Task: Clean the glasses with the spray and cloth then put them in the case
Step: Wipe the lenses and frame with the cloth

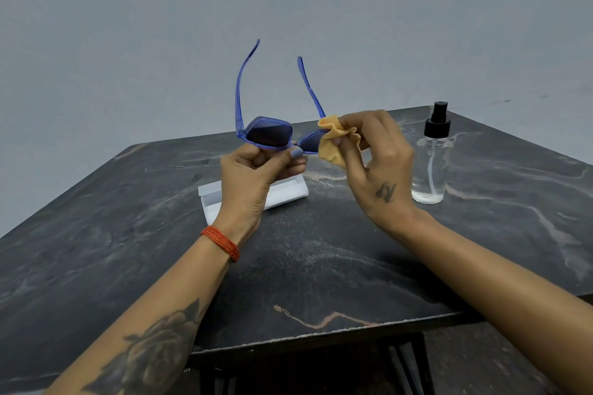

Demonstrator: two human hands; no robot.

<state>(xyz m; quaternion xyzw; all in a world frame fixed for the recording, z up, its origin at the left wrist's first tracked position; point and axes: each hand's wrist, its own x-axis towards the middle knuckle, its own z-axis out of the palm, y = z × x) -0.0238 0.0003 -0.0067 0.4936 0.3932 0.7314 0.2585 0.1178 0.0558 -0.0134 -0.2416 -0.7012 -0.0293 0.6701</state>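
Blue-framed sunglasses [269, 133] with dark lenses are held up above the table, their arms unfolded and pointing up and away. My left hand [253, 175] grips the frame at the bridge and lower rim. My right hand [373, 157] pinches a crumpled orange cloth [335, 146] against the right lens, which the cloth mostly hides. A white glasses case [285, 194] lies open on the table behind my left hand, partly hidden by it. A clear spray bottle [431, 157] with a black pump top stands upright to the right of my right hand.
Everything rests on a dark marble-patterned table [128, 234], whose front edge runs across the lower part of the view. A plain grey wall stands behind it. An orange bangle sits on my left wrist.
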